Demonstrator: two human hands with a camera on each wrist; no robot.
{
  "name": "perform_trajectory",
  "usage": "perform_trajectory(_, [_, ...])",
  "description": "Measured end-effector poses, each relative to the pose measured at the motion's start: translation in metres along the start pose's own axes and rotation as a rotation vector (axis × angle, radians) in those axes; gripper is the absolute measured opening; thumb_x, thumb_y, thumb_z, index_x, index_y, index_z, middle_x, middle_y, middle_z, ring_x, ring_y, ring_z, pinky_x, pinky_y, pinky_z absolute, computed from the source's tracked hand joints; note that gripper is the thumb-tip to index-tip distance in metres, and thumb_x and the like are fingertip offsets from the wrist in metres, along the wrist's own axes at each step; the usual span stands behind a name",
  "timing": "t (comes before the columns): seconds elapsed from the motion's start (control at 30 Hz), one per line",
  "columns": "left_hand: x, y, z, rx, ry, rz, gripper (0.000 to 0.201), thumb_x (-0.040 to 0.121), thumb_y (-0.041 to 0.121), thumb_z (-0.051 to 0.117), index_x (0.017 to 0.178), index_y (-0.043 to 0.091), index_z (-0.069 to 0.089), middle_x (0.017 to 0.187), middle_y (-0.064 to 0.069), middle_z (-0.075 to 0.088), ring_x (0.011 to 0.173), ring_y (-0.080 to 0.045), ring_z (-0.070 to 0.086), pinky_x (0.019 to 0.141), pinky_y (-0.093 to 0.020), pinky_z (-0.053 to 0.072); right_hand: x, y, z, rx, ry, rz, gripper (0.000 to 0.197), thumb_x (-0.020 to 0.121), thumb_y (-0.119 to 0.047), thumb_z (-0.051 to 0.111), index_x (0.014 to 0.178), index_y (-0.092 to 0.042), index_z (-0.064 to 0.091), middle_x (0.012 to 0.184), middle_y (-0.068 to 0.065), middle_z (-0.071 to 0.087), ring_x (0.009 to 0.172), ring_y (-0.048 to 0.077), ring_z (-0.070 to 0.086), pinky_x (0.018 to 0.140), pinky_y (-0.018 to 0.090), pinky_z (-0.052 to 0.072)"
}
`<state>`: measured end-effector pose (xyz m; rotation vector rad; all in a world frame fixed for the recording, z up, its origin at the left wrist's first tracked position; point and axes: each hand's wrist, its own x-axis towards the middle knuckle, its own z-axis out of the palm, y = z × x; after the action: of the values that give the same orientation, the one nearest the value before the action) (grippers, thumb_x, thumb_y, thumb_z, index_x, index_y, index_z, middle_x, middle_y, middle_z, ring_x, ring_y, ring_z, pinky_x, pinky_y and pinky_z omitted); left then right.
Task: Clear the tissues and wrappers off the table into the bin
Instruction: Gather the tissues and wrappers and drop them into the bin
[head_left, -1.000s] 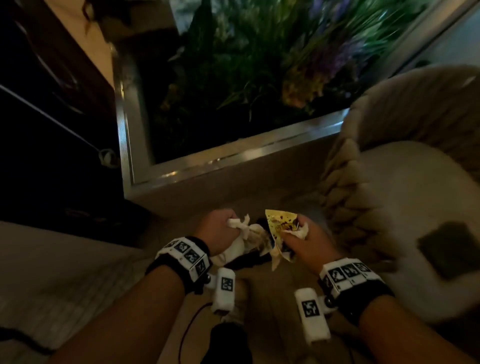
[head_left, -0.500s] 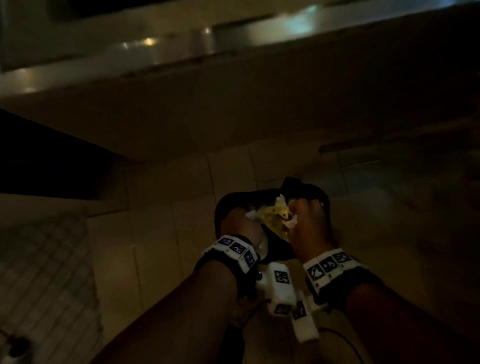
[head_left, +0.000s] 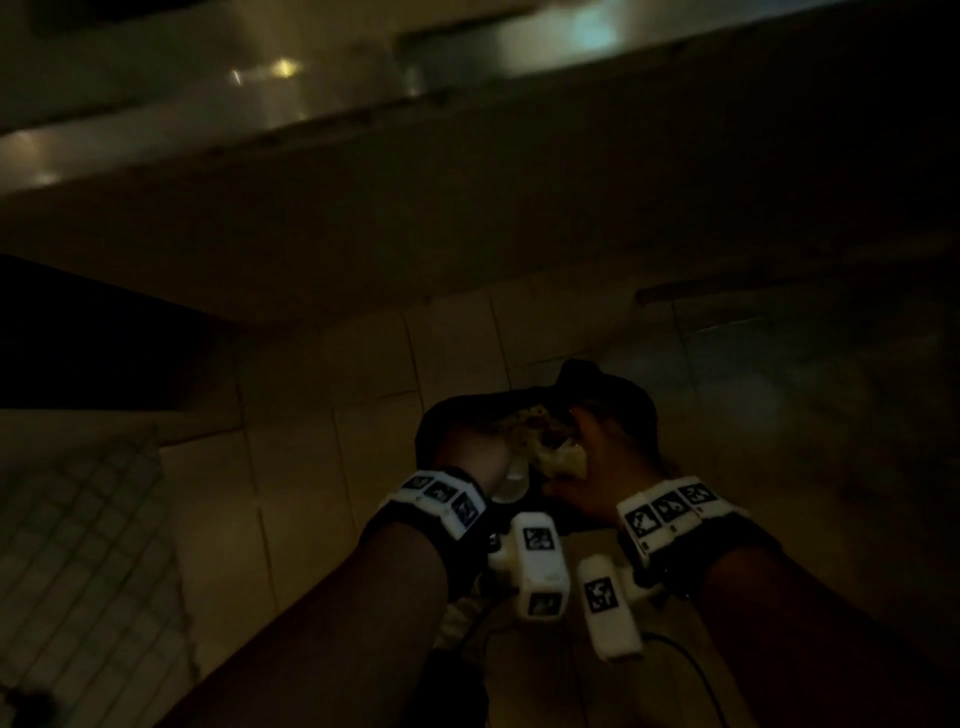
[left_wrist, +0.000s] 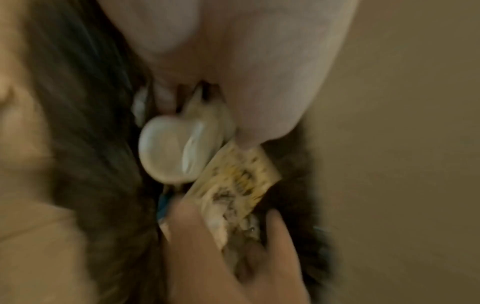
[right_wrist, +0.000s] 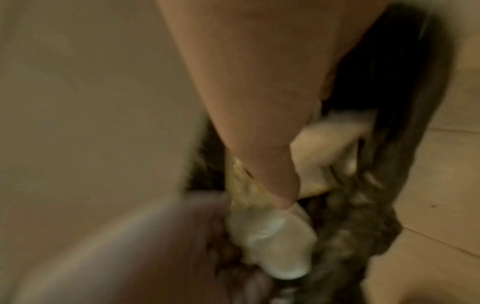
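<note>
now both hands lower than second ago, down at mouth of bin (head_left: 540, 415), black-lined, on tiled floor (head_left: 311, 467): drop looks imminent. left hand (head_left: 470, 457) curled, grip closed on white tissue wad (left_wrist: 171, 150), knuckles up over left rim. yellow wrapper (left_wrist: 233, 181) between hands, already partly inside bin. right hand (head_left: 597, 467) angled down, thumb and fingers pinching wrapper plus crumpled tissue. nothing released yet.

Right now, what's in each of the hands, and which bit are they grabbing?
The right hand pinches the yellow wrapper by its crumpled end. The left hand grips white tissue bunched in its fingers, above the black bin bag.
</note>
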<state>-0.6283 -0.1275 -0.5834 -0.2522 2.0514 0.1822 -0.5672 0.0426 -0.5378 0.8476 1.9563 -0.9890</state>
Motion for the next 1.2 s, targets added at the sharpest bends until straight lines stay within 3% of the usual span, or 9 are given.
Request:
perform_trajectory(0.03, [-0.026, 0.019, -0.035, -0.296, -0.112, 0.011, 0.041, 0.1, 0.033, 0.046, 0.132, 0.009, 0.053, 0.124, -0.007, 0.061, 0.109, -0.024, 0.06, 0.082, -0.019, 0.047, -0.014, -0.002, -0.006, 0.027, 0.025, 0.005, 0.103, 0.074, -0.041, 0.076, 0.151, -0.028, 0.01, 0.158, 0.005, 0.015, 0.142, 0.027, 0.025, 0.112, 0.04, 0.032])
perform_trajectory(0.13, [-0.087, 0.02, -0.076, -0.365, -0.139, 0.136, 0.039, 0.096, 0.036, 0.05, 0.128, 0.014, 0.055, 0.128, -0.01, 0.058, 0.111, -0.032, 0.059, 0.088, -0.036, 0.051, -0.067, -0.013, -0.026, 0.091, 0.056, 0.01, 0.072, 0.085, -0.033, 0.067, 0.146, -0.028, 0.03, 0.145, 0.006, 0.043, 0.127, 0.024, 0.048, 0.098, 0.033, 0.046])
perform_trajectory(0.23, [-0.145, -0.001, -0.091, -0.495, -0.195, 0.172, 0.017, 0.088, 0.038, 0.054, 0.102, 0.031, 0.062, 0.11, -0.01, 0.065, 0.092, -0.026, 0.063, 0.083, -0.047, 0.056, -0.137, -0.031, -0.051, 0.169, 0.074, 0.119, 0.049, 0.091, -0.032, 0.059, 0.137, -0.025, 0.045, 0.131, 0.006, 0.056, 0.113, 0.024, 0.057, 0.088, 0.03, 0.048])
perform_trajectory(0.4, [-0.275, -0.025, -0.157, -0.429, -0.258, 0.293, 0.01, 0.094, 0.028, 0.053, 0.097, 0.023, 0.061, 0.097, -0.007, 0.065, 0.076, -0.018, 0.06, 0.066, -0.032, 0.05, -0.275, -0.061, -0.09, 0.312, 0.148, 0.142, 0.031, 0.091, -0.035, 0.058, 0.12, -0.025, 0.057, 0.115, 0.003, 0.063, 0.099, 0.018, 0.059, 0.089, 0.032, 0.05])
perform_trajectory(0.67, [-0.446, 0.037, -0.227, -0.26, -0.233, 0.62, 0.014, 0.1, 0.022, 0.048, 0.102, 0.014, 0.059, 0.091, -0.009, 0.064, 0.075, -0.022, 0.059, 0.065, -0.033, 0.05, -0.51, -0.048, -0.12, 0.469, 0.478, 0.014, 0.027, 0.089, -0.03, 0.063, 0.115, -0.029, 0.061, 0.106, -0.007, 0.063, 0.1, 0.01, 0.06, 0.087, 0.029, 0.05])
perform_trajectory(0.77, [-0.502, 0.071, -0.211, -0.218, -0.179, 0.742, 0.019, 0.099, 0.023, 0.049, 0.107, 0.01, 0.06, 0.082, -0.008, 0.06, 0.07, -0.019, 0.055, 0.062, -0.031, 0.047, -0.588, -0.01, -0.099, 0.544, 0.644, 0.068, 0.018, 0.089, -0.027, 0.063, 0.108, -0.026, 0.063, 0.101, -0.005, 0.066, 0.092, 0.009, 0.063, 0.084, 0.029, 0.053])
perform_trajectory(0.9, [-0.586, 0.088, -0.166, 0.088, -0.189, 1.036, 0.024, 0.099, 0.026, 0.05, 0.093, 0.007, 0.063, 0.073, -0.01, 0.057, 0.064, -0.019, 0.052, 0.062, -0.029, 0.043, -0.68, 0.051, -0.046, 0.618, 0.794, 0.141, 0.007, 0.089, -0.028, 0.062, 0.083, -0.031, 0.06, 0.075, -0.006, 0.066, 0.069, 0.008, 0.065, 0.07, 0.029, 0.053])
perform_trajectory(1.03, [-0.66, 0.064, -0.11, 0.562, -0.159, 1.286, 0.026, 0.098, 0.025, 0.053, 0.085, 0.007, 0.065, 0.065, -0.008, 0.06, 0.058, -0.02, 0.054, 0.059, -0.029, 0.042, -0.759, 0.119, 0.034, 0.733, 0.819, 0.271, 0.01, 0.091, -0.027, 0.06, 0.081, -0.024, 0.059, 0.075, -0.003, 0.066, 0.067, 0.011, 0.065, 0.062, 0.02, 0.05])
perform_trajectory(1.2, [-0.729, 0.016, -0.009, 0.923, -0.299, 1.363, 0.016, 0.096, 0.032, 0.055, 0.086, 0.023, 0.064, 0.07, -0.001, 0.067, 0.064, -0.015, 0.062, 0.06, -0.028, 0.048, -0.839, 0.21, 0.144, 0.954, 0.957, 0.421, 0.008, 0.091, -0.024, 0.059, 0.083, -0.023, 0.06, 0.077, -0.001, 0.066, 0.068, 0.015, 0.065, 0.057, 0.021, 0.045])
